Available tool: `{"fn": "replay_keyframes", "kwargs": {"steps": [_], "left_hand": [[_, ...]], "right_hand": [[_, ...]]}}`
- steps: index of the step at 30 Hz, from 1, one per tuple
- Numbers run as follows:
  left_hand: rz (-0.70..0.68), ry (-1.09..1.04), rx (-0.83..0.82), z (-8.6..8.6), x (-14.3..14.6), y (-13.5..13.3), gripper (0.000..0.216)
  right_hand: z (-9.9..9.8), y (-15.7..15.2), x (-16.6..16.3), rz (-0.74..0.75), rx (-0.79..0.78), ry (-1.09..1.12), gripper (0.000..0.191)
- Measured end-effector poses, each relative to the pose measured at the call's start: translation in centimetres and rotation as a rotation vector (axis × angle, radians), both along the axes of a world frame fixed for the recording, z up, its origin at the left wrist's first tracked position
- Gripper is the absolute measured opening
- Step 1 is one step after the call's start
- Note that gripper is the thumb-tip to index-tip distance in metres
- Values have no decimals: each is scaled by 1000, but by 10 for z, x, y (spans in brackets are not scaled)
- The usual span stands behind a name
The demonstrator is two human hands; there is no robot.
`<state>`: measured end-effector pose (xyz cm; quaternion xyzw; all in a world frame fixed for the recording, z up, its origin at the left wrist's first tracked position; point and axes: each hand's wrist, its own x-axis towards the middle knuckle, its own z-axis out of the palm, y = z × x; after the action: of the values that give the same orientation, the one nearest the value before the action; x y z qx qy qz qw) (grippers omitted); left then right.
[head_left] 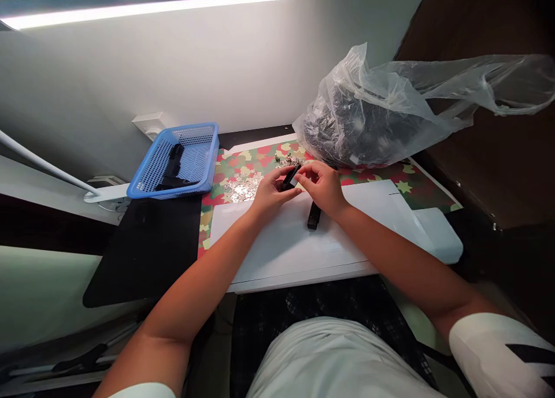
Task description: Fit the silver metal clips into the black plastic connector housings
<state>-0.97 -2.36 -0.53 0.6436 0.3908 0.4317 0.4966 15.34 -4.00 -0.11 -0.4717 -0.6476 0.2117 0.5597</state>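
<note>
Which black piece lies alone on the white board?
The black piece on the white board; others sit in the blue basket or between left hand and right hand.

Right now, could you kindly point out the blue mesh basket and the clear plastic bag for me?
blue mesh basket (211, 155): head view, on its right wall.
clear plastic bag (353, 69): head view, on its gathered upper film.

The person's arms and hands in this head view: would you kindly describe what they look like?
The left hand and right hand are bare, ungloved. The right sleeve is white with a black angular marking; the left sleeve looks white.
</note>
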Motion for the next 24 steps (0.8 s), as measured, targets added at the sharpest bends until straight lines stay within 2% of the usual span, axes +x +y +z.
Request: {"fn": "replay_keyframes", "kwargs": {"steps": [9,12,16,20,22,24], "left_hand": [[7,-31,9,1,1,-1,61],[9,-52,-16,1,2,-2,62],[-33,-91,-34,1,3,-1,62],[-73,-68,-25,4,0,3,64],[-88,-32,-15,6,-5,5,67],[-94,-2,-6,7,-11,8,69]], "right_hand": [[-5,1,0,-49,24,-66,6],[-6,3,3,-89,27,-30,25],[-9,8,2,66,-65,33,47],[-13,14,-2,153,-160,92,50],[-6,19,7,144,-157,122,52],[14,24,29,48,-67,127,53]]}}
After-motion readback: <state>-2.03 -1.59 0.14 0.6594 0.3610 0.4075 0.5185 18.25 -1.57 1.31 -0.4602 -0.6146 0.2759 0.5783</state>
